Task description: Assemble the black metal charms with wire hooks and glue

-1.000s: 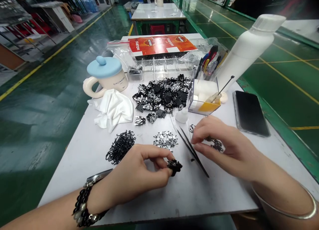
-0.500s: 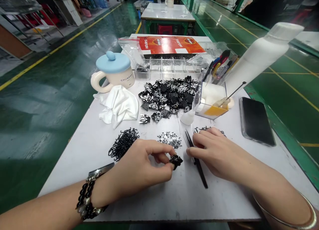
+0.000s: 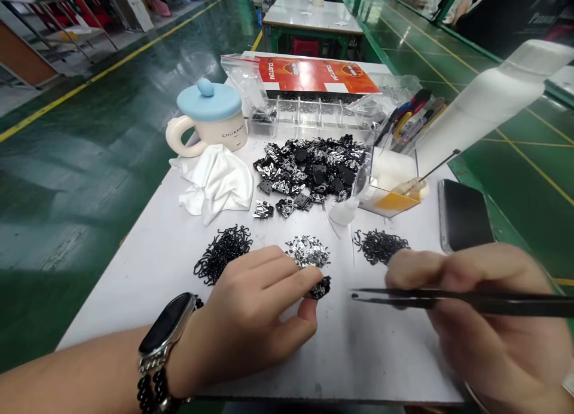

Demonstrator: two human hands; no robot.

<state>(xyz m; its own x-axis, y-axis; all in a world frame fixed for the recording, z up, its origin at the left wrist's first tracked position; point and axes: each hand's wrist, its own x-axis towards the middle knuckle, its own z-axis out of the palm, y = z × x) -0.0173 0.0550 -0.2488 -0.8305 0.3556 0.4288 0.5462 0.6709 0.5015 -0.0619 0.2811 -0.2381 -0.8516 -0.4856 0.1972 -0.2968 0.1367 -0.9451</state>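
Black clump point(image 3: 320, 287): where do you have it?

Pinched in your left grip point(image 3: 251, 306), which is narrow and closed on it. It sits low over the desk point(image 3: 359, 360), though I can't tell whether it touches.

And your right grip point(image 3: 475, 306)?

It's blurred, but it's holding long black tweezers point(image 3: 372, 295) level, with the tips pointing toward your left grip. In the earlier frame they slanted down beneath that hand. Now they're raised, and the hand has moved nearer you and to the right.

Did that uncover anything?

Yes, the black hook pile point(image 3: 380, 247) ahead of your right grip now shows whole. Earlier your fingers covered part of it.

How far along do you look?

Judging by the desk, only part of the way. Just ahead of your left grip lies a small silver pile point(image 3: 307, 251), with a second black hook pile point(image 3: 223, 253) ahead and to its left. Farther ahead, the big black-and-silver heap point(image 3: 309, 169) still looks far larger than those piles, so most of the pieces seem to remain there. Beyond that heap sits a clear compartment box point(image 3: 314, 112).
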